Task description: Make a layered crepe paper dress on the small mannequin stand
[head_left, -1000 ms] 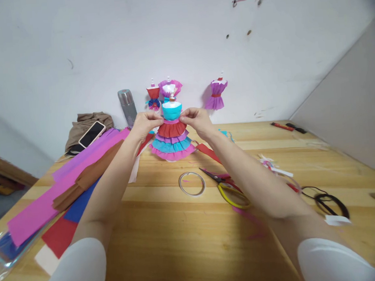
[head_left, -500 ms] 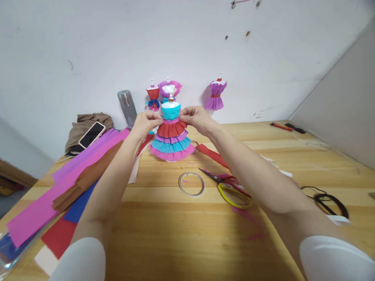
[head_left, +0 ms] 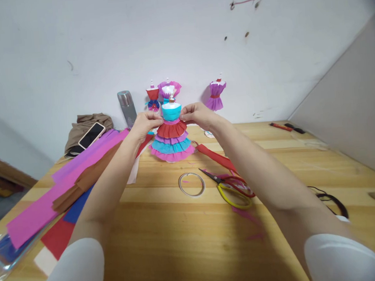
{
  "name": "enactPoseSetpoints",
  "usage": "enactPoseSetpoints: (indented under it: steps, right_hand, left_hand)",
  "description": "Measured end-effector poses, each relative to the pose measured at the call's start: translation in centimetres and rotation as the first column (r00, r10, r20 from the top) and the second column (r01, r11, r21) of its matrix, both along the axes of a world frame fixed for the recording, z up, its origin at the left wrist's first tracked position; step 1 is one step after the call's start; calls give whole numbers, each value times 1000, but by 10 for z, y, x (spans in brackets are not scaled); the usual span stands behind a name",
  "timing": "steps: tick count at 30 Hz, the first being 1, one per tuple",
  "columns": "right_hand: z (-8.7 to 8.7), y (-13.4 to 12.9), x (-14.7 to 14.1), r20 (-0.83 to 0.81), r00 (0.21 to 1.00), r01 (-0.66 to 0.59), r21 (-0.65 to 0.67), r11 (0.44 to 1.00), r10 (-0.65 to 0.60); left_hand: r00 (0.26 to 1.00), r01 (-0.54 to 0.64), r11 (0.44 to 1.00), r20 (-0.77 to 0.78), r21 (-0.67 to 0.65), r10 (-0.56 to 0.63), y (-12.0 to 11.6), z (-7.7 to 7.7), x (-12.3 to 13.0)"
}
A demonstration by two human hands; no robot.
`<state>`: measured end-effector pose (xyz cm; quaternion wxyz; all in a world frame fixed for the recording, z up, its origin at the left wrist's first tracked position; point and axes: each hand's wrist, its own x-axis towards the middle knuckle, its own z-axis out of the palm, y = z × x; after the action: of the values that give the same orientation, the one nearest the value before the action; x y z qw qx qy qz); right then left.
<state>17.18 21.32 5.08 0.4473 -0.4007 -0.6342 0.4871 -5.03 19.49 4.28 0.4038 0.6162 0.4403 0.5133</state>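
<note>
A small dress form (head_left: 173, 135) stands upright on the table, wearing a turquoise top and a tiered skirt in red, purple, blue and pink. At its waist, just above the red ruffle, my left hand (head_left: 147, 123) pinches the pink band from the left side. My right hand (head_left: 196, 115) pinches the same band from the right, thumb and fingertips together. In front of the skirt lie a ring of clear tape (head_left: 192, 184) and scissors (head_left: 233, 191) with red and yellow handles. A red strip (head_left: 213, 156) rests beside the skirt.
Colored paper sheets (head_left: 43, 201) spread over the left side, with a phone (head_left: 92, 135) on brown cloth (head_left: 76, 127) behind. A grey flask (head_left: 127, 108) and more dressed forms (head_left: 215, 95) stand by the wall. A red marker (head_left: 280, 126) lies back right.
Both hands keep their pinch at the waist. My right forearm has shifted slightly to the right, showing more of the scissors' red handle and a small round item behind the wrist.
</note>
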Motion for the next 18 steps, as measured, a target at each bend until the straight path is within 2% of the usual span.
enactPoseSetpoints:
  steps: [6,9,18]
  right_hand:
    - [-8,13,-4,33,998,60,63,996,-62]
    - [-14,16,-5,18,999,44,85,995,-45]
    - [-13,0,-5,-36,999,-20,18,1000,20]
  left_hand:
    - [1000,29,1000,12,7,-29,-1,0,0]
    - [1000,15,1000,-17,-3,-15,0,1,0]
    - [998,31,999,-58,-10,-31,-3,8,1]
